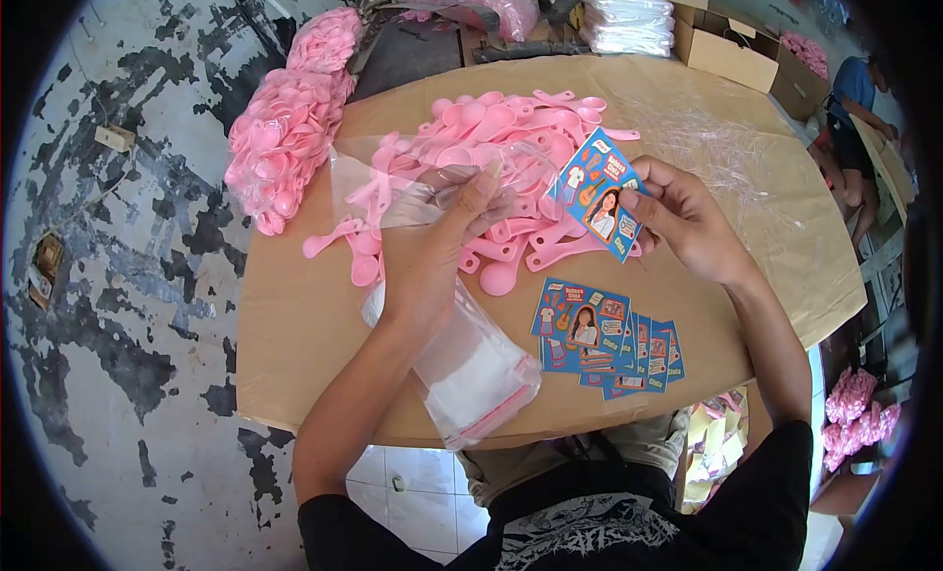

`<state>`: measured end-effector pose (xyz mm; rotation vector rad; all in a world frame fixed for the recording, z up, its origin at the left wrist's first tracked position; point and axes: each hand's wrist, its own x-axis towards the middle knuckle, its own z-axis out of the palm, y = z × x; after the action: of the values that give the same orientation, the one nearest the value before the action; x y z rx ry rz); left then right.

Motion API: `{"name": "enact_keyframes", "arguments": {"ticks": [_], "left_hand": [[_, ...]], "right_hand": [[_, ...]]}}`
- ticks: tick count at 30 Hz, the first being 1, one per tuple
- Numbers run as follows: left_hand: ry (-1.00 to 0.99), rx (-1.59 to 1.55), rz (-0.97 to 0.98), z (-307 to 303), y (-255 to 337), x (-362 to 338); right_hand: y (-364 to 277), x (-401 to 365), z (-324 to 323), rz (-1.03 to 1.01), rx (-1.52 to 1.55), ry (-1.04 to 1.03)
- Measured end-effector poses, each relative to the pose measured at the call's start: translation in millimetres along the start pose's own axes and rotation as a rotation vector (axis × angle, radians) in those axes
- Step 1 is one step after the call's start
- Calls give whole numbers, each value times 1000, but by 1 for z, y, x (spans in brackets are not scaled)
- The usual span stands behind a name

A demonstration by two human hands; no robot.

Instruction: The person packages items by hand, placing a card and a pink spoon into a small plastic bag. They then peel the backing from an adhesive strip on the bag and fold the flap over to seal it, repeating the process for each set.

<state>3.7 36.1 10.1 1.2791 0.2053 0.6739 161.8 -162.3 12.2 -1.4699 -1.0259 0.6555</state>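
Note:
A clear plastic bag point(359, 163) is pinched between the fingers of my left hand point(442, 232), above the table. My right hand point(695, 222) grips a blue printed card point(592, 190) by its right edge, tilted, with its front facing up and its left edge close to the bag. Behind both hands spreads a heap of pink plastic spoons point(481, 124). Below the held card lies a fanned pile of the same blue cards point(589, 326). A stack of clear plastic bags point(479, 375) rests under my left forearm, partly hidden by it.
Brown paper covers the rounded table point(314, 375). Filled bags of pink spoons point(280, 144) stand at its left edge. Wrapped plastic packs point(627, 21) and an open cardboard box point(727, 55) are at the back. Another person point(853, 119) sits far right. A box of yellow papers point(715, 443) is below.

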Motion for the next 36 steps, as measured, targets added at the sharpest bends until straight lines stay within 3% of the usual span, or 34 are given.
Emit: {"name": "enact_keyframes", "arguments": {"ticks": [7, 13, 21, 25, 27, 29, 30, 32, 35, 36], "left_hand": [[-38, -7, -44, 9, -2, -4], [-45, 153, -71, 11, -9, -8], [-93, 244, -153, 23, -16, -20], [-200, 255, -81, 33, -9, -27], [-193, 360, 133, 36, -29, -28], [-189, 377, 122, 28, -32, -29], [-192, 340, 1, 19, -19, -30], [-168, 29, -11, 26, -8, -31], [-117, -77, -3, 28, -9, -28], [-184, -10, 26, 31, -10, -30]], "right_hand": [[1, -3, 10, 49, 12, 18], [5, -5, 12, -100, -294, -44], [13, -7, 30, -20, 177, -24], [9, -9, 35, -69, 220, 47], [10, -10, 33, -38, 184, 39], [15, -9, 31, -47, 141, 44], [20, -8, 31, -70, 118, 57], [17, -9, 33, -52, 169, 64], [-1, -12, 41, 5, 279, 39], [-1, -12, 40, -23, 232, 26]]}}
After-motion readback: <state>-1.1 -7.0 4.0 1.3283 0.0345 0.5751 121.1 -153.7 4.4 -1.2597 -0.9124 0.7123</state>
